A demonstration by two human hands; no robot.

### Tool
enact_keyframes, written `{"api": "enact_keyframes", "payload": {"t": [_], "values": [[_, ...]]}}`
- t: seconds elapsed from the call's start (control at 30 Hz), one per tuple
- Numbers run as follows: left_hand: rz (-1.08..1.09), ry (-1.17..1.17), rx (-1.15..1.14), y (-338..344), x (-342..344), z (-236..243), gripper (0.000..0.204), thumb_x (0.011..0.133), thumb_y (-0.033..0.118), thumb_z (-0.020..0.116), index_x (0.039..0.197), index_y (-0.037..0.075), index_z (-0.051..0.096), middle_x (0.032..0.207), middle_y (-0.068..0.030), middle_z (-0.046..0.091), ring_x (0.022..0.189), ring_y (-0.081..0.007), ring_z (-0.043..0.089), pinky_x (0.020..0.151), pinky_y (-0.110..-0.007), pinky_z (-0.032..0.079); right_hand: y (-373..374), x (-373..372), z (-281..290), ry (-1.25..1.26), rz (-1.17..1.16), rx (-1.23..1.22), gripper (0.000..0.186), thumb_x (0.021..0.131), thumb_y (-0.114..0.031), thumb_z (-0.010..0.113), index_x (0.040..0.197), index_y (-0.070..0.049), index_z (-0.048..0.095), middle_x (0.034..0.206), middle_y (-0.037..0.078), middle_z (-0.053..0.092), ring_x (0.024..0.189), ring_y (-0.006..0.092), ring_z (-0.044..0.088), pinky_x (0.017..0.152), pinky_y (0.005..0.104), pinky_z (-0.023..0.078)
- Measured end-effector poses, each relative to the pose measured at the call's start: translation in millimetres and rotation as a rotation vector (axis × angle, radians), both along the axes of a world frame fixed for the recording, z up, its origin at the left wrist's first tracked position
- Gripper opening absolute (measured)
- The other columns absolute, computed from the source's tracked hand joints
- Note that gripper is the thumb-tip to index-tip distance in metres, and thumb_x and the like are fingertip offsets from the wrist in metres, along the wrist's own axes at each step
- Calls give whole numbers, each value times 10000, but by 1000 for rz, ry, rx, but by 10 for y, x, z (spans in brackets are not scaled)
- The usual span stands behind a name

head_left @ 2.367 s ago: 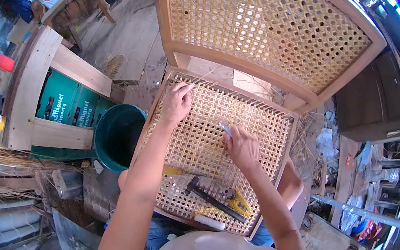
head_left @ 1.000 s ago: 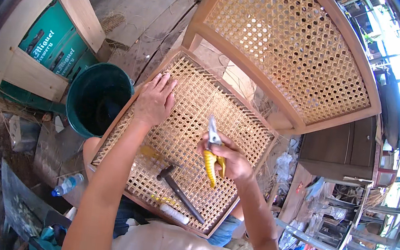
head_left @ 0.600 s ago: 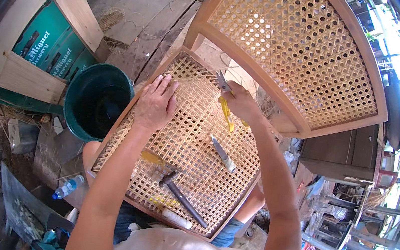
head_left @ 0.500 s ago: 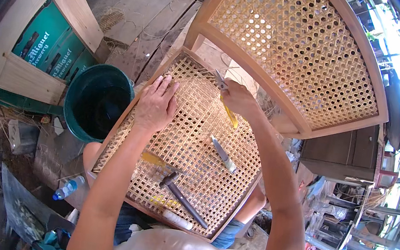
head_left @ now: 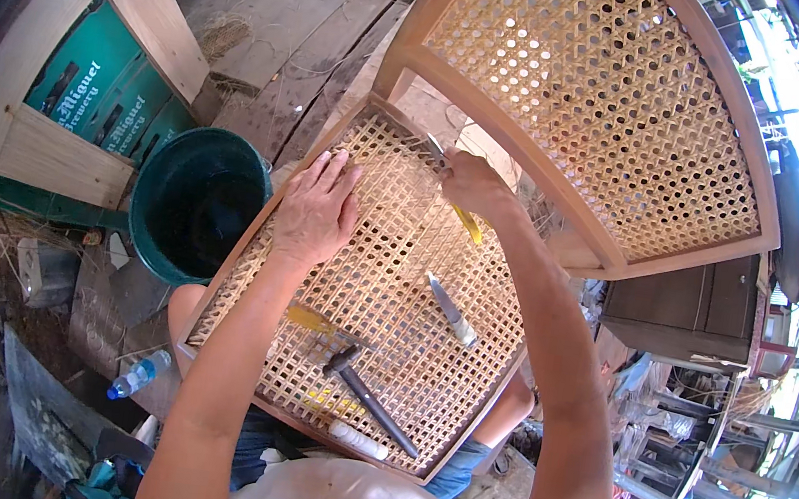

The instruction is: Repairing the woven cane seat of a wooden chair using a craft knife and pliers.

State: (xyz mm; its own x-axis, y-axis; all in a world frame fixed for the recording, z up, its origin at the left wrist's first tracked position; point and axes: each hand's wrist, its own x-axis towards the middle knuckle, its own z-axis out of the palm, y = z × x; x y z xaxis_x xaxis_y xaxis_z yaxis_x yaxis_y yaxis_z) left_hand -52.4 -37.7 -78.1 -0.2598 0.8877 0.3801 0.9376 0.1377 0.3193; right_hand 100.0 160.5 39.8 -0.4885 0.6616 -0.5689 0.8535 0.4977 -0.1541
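Note:
A chair with a wooden frame lies across my lap, its woven cane seat [head_left: 393, 218] facing up. My left hand [head_left: 315, 213] rests flat on the left part of the weave, fingers stretched out. In my right hand [head_left: 478, 189] is a pair of yellow-handled pliers [head_left: 469, 224], their metal jaws at the seat's far edge by the backrest. On the cane lie a knife [head_left: 452, 310] with a pale wrapped handle, a dark hammer [head_left: 371, 401], a tool with a yellow handle [head_left: 311, 321] and a small white cylinder [head_left: 357, 440].
The chair's cane backrest [head_left: 608, 126] rises at the far right. A dark green bucket [head_left: 147, 206] stands left of the seat, beside green crates [head_left: 88, 87] behind a pale wooden frame. A plastic bottle [head_left: 139, 376] lies lower left. A dark cabinet [head_left: 680, 302] is at right.
The pliers and my right hand have shifted only slightly at the seat's far edge. My left hand stays flat on the cane. The whole view has moved a little.

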Motion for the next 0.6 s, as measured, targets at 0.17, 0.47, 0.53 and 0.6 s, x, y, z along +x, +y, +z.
{"api": "enact_keyframes", "payload": {"t": [0.17,0.47,0.53,0.6], "values": [[2,4,0,15,0,-13,431,1013,293,513,1420,164,573,1523,-110,530,1413,-300,480,1142,-460,382,-10,18,-86,76,-93,-30,351,929,-138,529,1250,-17,602,1095,240,720,1067,339,713,938,470,532],[1,3,7,35,10,-11,426,1012,288,517,1410,158,591,1520,-113,537,1412,-303,484,1144,-452,383,0,99,-91,175,-161,-109,309,1004,-207,509,1243,-22,574,888,177,729,906,283,738,878,444,502],[1,-2,11,27,12,-16,428,1011,287,520,1413,158,589,1518,-113,539,1413,-302,485,1146,-452,383,-22,61,-76,142,-154,-96,298,999,-196,508,1227,-18,576,890,178,730,903,284,737,874,444,505],[2,-4,11,21,12,-17,428,1011,287,520,1413,158,591,1517,-113,540,1412,-302,486,1146,-452,383,-43,38,-46,109,-146,-82,287,994,-185,507,1212,-13,578,892,179,730,901,284,737,870,443,508]]}}
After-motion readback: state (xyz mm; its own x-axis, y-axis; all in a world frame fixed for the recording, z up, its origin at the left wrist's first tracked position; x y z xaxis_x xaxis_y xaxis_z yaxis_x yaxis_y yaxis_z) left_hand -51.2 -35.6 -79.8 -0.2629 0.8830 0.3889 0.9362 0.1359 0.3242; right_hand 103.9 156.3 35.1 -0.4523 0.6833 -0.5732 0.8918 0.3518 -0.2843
